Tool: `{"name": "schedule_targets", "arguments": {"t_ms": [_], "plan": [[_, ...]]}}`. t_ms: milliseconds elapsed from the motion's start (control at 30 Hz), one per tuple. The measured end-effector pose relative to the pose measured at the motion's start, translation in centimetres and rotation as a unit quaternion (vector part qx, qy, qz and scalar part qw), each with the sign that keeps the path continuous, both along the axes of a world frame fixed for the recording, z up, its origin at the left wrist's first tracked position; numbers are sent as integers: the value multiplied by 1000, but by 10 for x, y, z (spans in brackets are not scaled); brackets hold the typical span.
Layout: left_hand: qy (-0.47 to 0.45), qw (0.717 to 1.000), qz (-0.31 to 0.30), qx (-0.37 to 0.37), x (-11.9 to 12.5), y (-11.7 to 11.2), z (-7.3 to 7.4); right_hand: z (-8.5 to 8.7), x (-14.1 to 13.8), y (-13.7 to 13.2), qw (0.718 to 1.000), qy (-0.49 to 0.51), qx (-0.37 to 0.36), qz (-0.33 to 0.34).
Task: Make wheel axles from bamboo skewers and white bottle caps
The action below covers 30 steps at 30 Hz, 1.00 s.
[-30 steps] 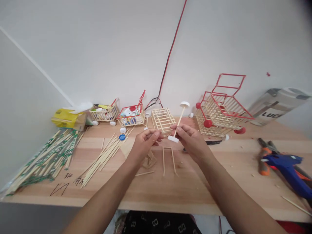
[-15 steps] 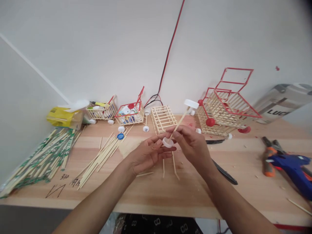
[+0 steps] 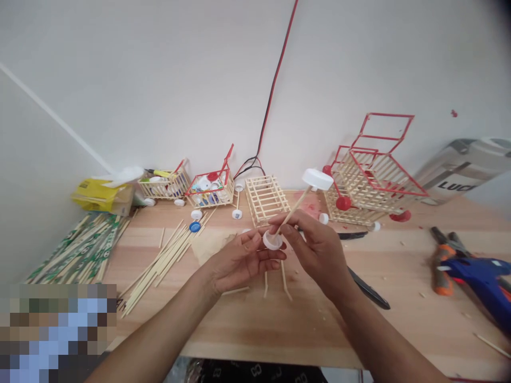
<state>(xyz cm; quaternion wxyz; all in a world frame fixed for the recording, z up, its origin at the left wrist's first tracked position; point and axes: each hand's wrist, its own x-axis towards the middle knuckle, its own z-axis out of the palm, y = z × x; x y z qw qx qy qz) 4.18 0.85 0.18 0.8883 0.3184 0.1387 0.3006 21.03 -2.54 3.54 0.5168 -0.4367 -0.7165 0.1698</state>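
In front of me a thin wooden stick (image 3: 294, 213) slants up to the right, with a white bottle cap (image 3: 318, 180) at its upper end. Its lower end stands in a second white cap (image 3: 272, 240), hollow side up. My right hand (image 3: 313, 247) pinches the stick between thumb and fingers, a little above the lower cap. My left hand (image 3: 243, 260) holds that lower cap, thumb at its left side and fingers curled behind and below. Beneath the hands, two bent-ended sticks (image 3: 284, 282) lie on the wooden table.
Behind the hands stands a stick crate (image 3: 266, 199). Small stick carts (image 3: 210, 191) and a larger red-trimmed cart (image 3: 371, 183) line the wall. Loose sticks (image 3: 159, 266) and bagged sticks (image 3: 75, 250) lie left; pliers (image 3: 443, 266), a blue glue gun (image 3: 479, 282) and a black knife (image 3: 369, 290) right. Blurred blocks cover the lower left corner.
The stick's upper cap has swung slightly right and tipped toward me. Both hands stay near the same place, still on the stick and the lower cap.
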Motion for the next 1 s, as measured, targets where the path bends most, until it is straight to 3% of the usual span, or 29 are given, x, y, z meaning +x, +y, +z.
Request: {"name": "schedule_targets", "arguments": {"t_ms": [1000], "plan": [[-31, 999, 24, 27, 2, -1, -5, -1, -1, -2, 999, -44, -1, -5]]}}
